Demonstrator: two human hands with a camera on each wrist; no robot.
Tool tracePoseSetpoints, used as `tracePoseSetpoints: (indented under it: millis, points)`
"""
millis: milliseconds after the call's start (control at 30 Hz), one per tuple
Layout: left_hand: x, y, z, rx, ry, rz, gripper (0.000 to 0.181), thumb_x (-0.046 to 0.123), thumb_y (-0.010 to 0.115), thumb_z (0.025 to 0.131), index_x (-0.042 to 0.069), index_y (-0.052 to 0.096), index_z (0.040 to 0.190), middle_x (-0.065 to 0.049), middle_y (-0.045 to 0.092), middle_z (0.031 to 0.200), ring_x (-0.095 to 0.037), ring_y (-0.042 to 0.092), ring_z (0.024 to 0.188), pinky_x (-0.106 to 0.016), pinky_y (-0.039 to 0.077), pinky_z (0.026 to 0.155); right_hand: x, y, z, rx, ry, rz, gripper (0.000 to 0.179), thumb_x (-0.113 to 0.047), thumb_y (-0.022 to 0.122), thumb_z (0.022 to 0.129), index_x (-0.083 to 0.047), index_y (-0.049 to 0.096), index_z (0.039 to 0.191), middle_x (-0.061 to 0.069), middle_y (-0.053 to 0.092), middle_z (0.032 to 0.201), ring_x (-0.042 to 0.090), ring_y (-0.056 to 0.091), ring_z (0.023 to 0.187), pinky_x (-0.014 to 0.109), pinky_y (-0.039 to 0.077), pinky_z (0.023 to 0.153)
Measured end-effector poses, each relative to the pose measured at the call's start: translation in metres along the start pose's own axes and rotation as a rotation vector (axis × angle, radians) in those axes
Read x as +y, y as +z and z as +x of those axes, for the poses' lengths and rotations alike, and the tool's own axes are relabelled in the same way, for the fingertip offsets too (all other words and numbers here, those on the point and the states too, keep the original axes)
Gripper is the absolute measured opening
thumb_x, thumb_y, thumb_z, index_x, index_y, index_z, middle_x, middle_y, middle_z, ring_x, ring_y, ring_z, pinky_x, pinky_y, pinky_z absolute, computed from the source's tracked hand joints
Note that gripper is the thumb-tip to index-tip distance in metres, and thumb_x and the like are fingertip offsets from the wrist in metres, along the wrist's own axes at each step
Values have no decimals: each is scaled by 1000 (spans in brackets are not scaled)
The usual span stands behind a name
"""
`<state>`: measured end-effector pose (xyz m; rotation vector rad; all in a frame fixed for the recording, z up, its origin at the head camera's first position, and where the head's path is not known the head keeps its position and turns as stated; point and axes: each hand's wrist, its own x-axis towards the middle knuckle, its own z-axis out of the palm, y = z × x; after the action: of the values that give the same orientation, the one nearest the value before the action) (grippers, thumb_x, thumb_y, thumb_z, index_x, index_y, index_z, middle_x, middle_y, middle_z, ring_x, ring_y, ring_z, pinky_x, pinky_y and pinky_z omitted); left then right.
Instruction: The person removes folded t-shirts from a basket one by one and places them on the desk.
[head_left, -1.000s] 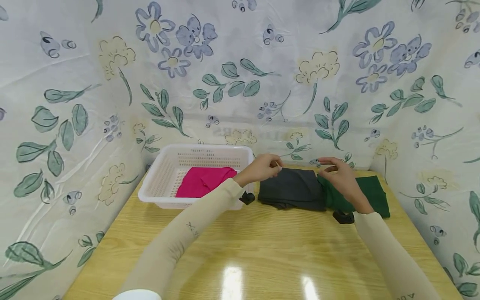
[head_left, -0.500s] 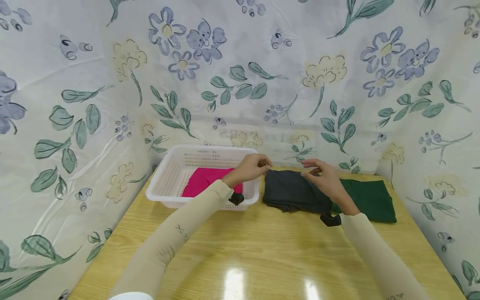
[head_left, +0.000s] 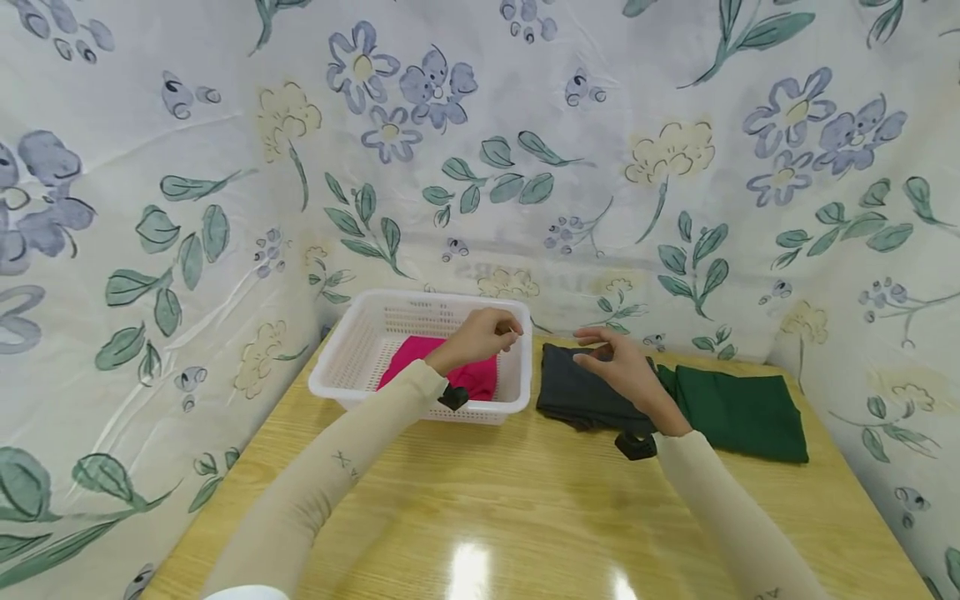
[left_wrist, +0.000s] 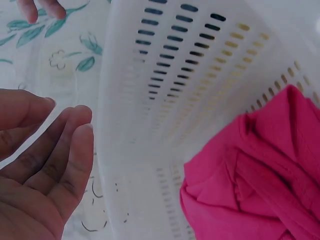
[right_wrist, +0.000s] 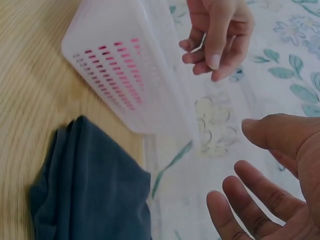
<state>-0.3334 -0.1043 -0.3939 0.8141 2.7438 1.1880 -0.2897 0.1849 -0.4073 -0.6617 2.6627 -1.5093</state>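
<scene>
My left hand hovers over the right part of a white plastic basket, its fingers loosely bent and holding nothing. In the left wrist view a gap shows between thumb and fingers. A bright pink folded cloth lies inside the basket, partly hidden by the left forearm in the head view. My right hand is above a dark grey folded cloth, with thumb and fingers spread apart and nothing between them. That cloth lies just right of the basket. A dark green folded cloth lies farther right, beside the grey one.
Everything stands on a light wooden table. Flower-printed sheeting rises behind the table and along both sides. The basket's perforated wall stands close to the grey cloth.
Both hands have moved left, the left from beside the basket's right edge to over it, the right from the green cloth to the grey one. The head view has turned slightly left.
</scene>
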Motion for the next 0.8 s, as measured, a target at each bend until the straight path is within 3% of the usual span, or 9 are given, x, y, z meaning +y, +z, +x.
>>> tracePoseSetpoints:
  millis: [267, 433, 700, 800]
  points:
    - [-9, -17, -10, 28, -50, -24, 15, 6, 60, 103, 1, 72, 111, -7, 73, 93, -24, 71, 85, -30, 56, 72, -12, 29, 15, -35, 6, 28, 42, -20, 70, 101, -15, 60, 142, 16, 61, 135, 30, 63, 107, 46, 56, 88]
    - [-21, -28, -14, 34, -73, -8, 16, 6, 61, 101, 1, 73, 111, -10, 75, 96, -19, 70, 84, -31, 55, 72, -20, 47, 21, -54, -31, 42, 41, -14, 71, 100, -10, 62, 140, 18, 63, 133, 29, 64, 100, 44, 57, 83]
    - [-45, -54, -23, 59, -177, -7, 19, 7, 58, 102, 0, 72, 112, -22, 73, 105, -38, 70, 94, -35, 55, 73, -31, 72, 32, -96, -70, -3, 39, -17, 72, 99, -14, 64, 137, 17, 65, 131, 24, 67, 96, 40, 57, 79]
    - [-57, -62, -28, 49, -206, 8, 21, 8, 58, 102, -2, 71, 114, -24, 72, 109, -40, 71, 96, -38, 56, 77, -33, 79, 35, -98, -71, 0, 38, -15, 72, 98, -14, 65, 136, 15, 66, 129, 25, 67, 98, 41, 57, 81]
